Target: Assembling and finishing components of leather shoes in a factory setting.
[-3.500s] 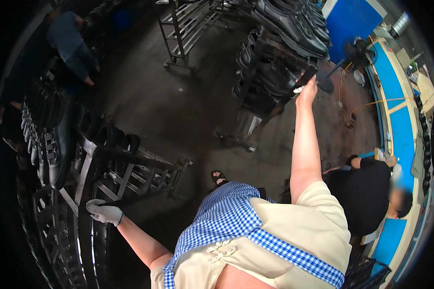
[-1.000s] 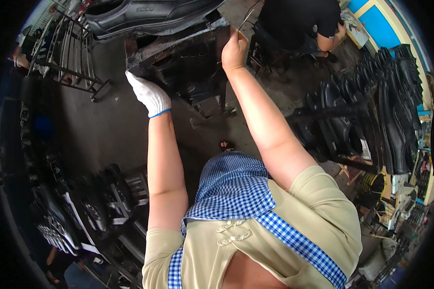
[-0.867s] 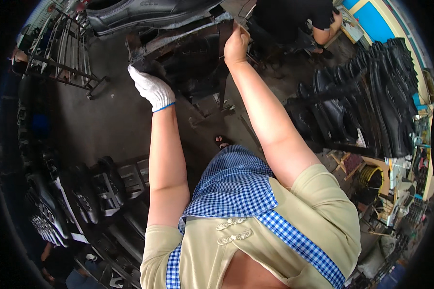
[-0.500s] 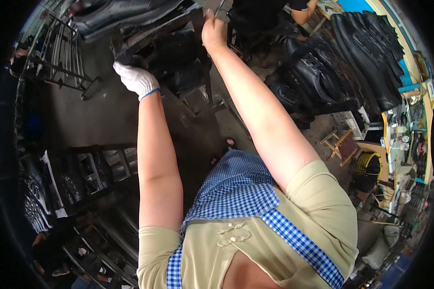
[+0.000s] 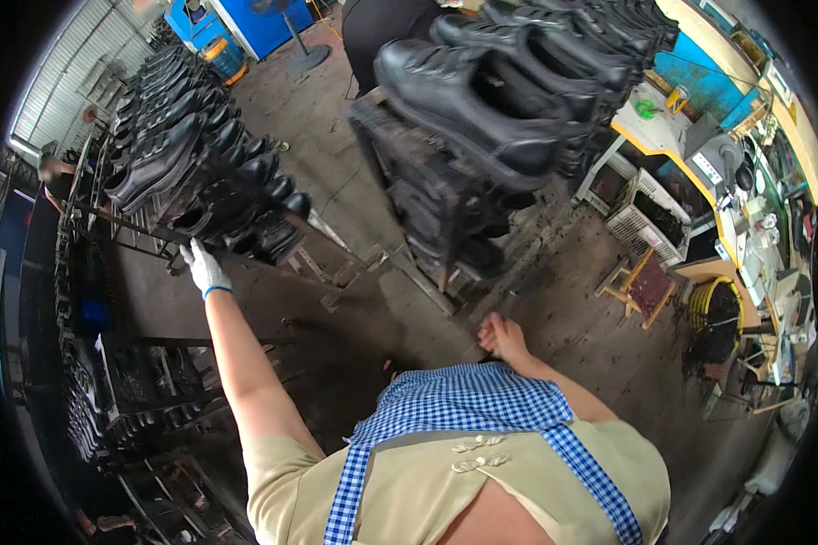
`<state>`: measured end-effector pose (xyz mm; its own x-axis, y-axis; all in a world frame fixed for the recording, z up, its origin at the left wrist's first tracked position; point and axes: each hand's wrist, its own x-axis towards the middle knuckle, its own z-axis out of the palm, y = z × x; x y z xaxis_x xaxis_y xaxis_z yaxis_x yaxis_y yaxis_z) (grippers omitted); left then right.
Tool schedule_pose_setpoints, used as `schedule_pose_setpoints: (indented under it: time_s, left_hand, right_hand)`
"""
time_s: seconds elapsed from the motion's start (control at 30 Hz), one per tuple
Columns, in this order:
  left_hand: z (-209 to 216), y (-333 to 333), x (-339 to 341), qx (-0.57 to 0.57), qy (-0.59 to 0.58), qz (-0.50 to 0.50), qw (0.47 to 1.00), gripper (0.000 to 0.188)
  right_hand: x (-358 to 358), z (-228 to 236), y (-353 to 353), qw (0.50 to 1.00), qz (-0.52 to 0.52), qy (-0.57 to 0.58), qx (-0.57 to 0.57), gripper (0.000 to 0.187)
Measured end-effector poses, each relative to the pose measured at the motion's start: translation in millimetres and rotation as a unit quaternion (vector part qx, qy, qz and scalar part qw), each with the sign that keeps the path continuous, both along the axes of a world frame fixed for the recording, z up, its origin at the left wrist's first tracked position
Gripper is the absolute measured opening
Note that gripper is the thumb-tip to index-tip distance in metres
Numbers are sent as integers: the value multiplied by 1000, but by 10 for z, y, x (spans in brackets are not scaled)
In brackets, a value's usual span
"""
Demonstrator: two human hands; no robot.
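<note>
Left shoe rack (image 5: 236, 184), long axis forward

Left rack (image 5: 323, 247): dark frame, upright on floor, running near to far; gloved L hand (image 5: 207, 270) at its near left corner, exact contact hard to tell. Blk shoes (image 5: 164, 163) packed side by side along top in long row, more on lvl below. Right rack (image 5: 420, 280): also dark & upright, R-side shoes (image 5: 482, 113) blk too, on top & below; nearest top one toe left, heel right. R hand (image 5: 504, 338) loosely curled, nearer, apart from rack.
</note>
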<state>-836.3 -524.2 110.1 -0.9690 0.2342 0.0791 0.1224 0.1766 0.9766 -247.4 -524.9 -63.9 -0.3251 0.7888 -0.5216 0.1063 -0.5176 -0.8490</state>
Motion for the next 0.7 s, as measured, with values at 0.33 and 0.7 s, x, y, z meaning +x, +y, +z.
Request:
schedule_pose_setpoints:
  time_s: [0.33, 0.7]
  left_hand:
    - [-401, 205, 3191, -133, -189, -424, 876, 34]
    - [-834, 882, 5321, -289, 172, -456, 824, 40]
  right_hand:
    - [2796, -613, 501, 971, -217, -102, -8, 54]
    - [2233, -247, 1614, 988, -135, 6, 76, 50]
